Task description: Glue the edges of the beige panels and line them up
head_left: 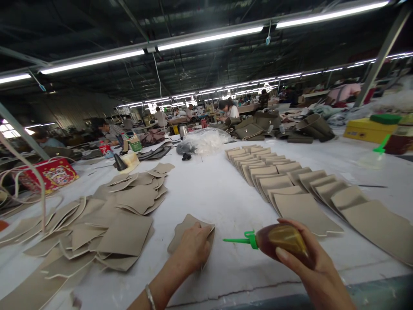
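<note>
In my right hand (309,254) is a clear squeeze bottle (284,243) of amber liquid, tilted sideways, its green nozzle pointing left. My left hand (195,245) is closed on the right edge of a taupe cut piece (180,232) lying on the white tabletop (206,193); its fingertips are partly hidden. The nozzle tip is a short way right of this piece, apart from it. A loose heap of similar taupe pieces (125,237) spreads out to the left. On the right, more pieces (300,206) lie in overlapping rows.
A red box (54,174) and a pale hose stand at the left. Clear plastic wrap (206,141) lies toward the back, near dark folded material (251,129). At the far right are a yellow box (369,130) and another green-tipped bottle (374,157). Several people work farther off.
</note>
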A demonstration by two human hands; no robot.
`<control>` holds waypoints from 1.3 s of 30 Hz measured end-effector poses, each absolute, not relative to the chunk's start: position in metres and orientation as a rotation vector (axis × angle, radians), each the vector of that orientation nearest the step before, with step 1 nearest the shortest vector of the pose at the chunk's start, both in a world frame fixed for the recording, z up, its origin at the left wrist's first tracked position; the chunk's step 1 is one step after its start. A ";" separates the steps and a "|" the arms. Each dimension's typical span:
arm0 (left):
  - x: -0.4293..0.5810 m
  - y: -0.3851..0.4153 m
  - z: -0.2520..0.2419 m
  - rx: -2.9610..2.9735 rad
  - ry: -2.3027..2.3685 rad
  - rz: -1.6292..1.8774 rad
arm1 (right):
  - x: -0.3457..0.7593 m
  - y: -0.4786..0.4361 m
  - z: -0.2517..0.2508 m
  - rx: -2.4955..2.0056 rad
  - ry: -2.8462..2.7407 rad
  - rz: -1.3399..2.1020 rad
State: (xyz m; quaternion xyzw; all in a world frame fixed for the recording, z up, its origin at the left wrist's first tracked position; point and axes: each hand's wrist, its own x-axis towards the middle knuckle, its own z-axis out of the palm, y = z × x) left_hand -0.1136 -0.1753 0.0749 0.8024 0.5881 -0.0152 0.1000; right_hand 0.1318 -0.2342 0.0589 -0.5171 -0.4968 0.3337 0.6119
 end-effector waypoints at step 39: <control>-0.132 -0.174 0.066 2.253 1.557 0.200 | 0.117 -0.181 0.037 -1.289 -1.620 0.678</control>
